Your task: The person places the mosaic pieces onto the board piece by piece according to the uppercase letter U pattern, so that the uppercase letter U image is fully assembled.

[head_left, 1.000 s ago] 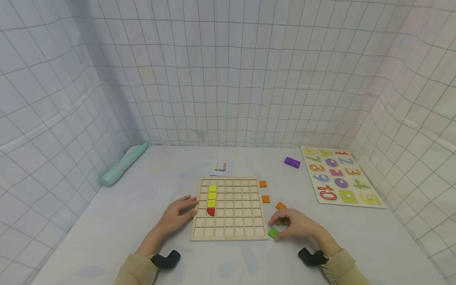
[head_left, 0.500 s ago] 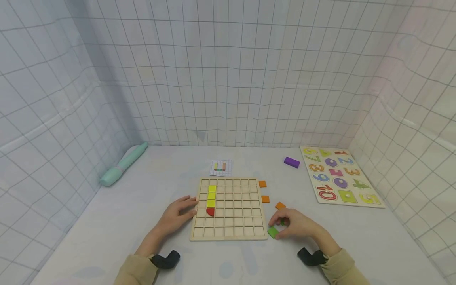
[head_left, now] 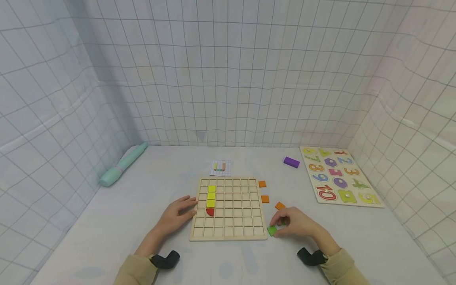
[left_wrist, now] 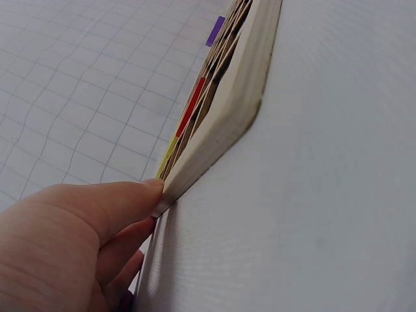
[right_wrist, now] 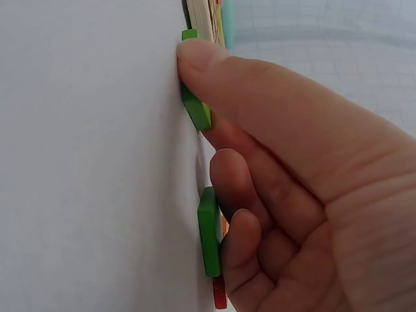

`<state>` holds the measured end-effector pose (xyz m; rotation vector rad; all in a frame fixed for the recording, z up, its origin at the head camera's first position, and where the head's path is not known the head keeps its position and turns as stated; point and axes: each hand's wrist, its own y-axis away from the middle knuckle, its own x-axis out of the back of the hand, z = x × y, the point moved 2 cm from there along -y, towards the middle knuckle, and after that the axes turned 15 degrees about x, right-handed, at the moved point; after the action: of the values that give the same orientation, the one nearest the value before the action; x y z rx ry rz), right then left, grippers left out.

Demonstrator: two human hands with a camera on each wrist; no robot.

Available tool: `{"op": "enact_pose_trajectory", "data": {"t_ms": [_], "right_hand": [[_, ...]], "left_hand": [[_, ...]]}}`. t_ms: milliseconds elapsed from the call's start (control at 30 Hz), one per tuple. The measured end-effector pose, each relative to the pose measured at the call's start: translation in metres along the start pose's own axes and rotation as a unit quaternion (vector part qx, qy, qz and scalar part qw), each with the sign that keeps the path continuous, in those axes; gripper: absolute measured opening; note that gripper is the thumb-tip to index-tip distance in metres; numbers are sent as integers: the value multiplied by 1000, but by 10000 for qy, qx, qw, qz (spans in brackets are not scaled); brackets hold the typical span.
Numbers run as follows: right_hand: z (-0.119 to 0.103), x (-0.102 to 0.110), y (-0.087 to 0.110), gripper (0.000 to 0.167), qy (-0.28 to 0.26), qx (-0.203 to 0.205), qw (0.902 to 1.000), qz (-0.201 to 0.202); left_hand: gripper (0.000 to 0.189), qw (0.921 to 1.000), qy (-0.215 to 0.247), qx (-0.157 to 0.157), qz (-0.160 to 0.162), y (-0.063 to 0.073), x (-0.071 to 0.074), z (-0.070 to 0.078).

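– Where is the green tile (head_left: 272,230) found?
– Just beside the board (head_left: 228,212), pinched by the right hand (head_left: 296,223); the board's edge is touched by the left hand (head_left: 175,215), fingers extended.
– Handling?
– Judged light, stiff; best gripped by opposite edges.

White tabletop (head_left: 160,170) enclosed by grid-lined walls (head_left: 228,79).
They rise on three sides, apparently of creased fabric, under soft light.

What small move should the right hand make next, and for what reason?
Probably the right hand should lift the green tile into the cell just right of the red piece. It pinches this tile beside the board, and the card seems to show green at the bottom of its U-shaped picture.
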<state>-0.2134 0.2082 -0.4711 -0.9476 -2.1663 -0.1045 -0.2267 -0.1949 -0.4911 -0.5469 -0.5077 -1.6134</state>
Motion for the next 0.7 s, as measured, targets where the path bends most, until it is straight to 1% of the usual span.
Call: {"op": "enact_pose_trajectory", "data": {"t_ms": [267,433,567,700], "right_hand": [[-1,2,0,22,317,-17,9993,191],[-2,3,0,22,267,-17,9993,258],[-3,6,-2,23,217,-148,9992,296],[-5,10,-7,23,211,-143,9987,443]], "left_hand": [[40,9999,-142,93,2,1,0,5],[39,9998,-179,69,15,1,1,5],[39,9998,-179,46,36,2,1,6],[38,9998,-176,34,39,2,2,6]]}}
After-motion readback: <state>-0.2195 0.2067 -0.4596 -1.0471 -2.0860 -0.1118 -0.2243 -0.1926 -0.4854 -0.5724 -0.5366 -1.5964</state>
